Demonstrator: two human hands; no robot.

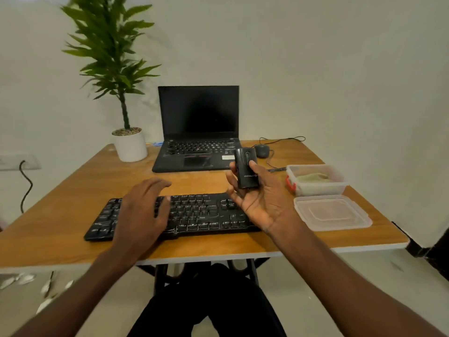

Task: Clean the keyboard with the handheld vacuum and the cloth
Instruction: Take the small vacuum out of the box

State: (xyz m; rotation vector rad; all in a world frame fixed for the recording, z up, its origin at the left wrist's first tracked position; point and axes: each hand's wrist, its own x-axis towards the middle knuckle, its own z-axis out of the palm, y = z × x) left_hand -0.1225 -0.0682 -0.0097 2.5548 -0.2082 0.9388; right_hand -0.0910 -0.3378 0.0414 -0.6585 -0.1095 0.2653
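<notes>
Plain pale walls are seen behind a wooden table [73, 190] with a white edge, viewed from the head camera. At the table's near middle a black keyboard [194, 215] is laid flat, its long side parallel to the front edge. The left hand [143, 210] is held over the keyboard's left half, palm down, fingers loosely extended and nothing grasped; whether the keys are actually touched cannot be told. The right hand [257, 198] is raised palm up above the keyboard's right end, and the handheld vacuum [246, 169], a small black unit, is gripped upright in it, with the thumb laid on its front. A line of pale writing is printed low on the vacuum body, but it is too blurred to be read.

Behind the keyboard an open black laptop [198, 127] is set with its screen dark; a white sticker is seen on its palm rest, and no text on it can be made out. A potted plant [128, 142] in a white pot is placed to its left, a corded mouse [262, 150] to its right. At the right edge 1 clear plastic container [318, 188] holds the greenish cloth [313, 177], and its lid [332, 212] is laid just in front.
</notes>
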